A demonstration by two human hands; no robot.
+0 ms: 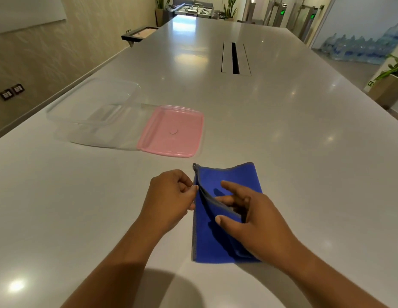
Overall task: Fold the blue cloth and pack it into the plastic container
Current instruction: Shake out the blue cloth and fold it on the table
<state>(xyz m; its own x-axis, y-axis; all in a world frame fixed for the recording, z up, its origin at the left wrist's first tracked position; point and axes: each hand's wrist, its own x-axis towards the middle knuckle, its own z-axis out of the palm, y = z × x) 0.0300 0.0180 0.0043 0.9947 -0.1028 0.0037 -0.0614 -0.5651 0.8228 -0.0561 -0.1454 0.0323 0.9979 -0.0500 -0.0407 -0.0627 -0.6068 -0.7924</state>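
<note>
Blue cloth (pixel 229 174) folded on the table (pixel 282 130), both my hands on it.
The clear container (pixel 93 112) sits open, pink lid (pixel 173 130) beside it; my left hand (pixel 169 198) pinches the cloth's left edge (fingers curled tight), my right hand (pixel 255 218) pinches its grey-hemmed top layer, forefinger straight.

A long pale surface (pixel 282 130) runs away from the right hand (pixel 255 216), with a cable slot (pixel 235 58) set into it far ahead. Beyond its far end stand a foosball table (pixel 193 8) and potted plants (pixel 230 6). Water bottles (pixel 360 48) are stacked far off to the right. Wall sockets (pixel 11 91) sit far left of the left hand (pixel 169 201).
</note>
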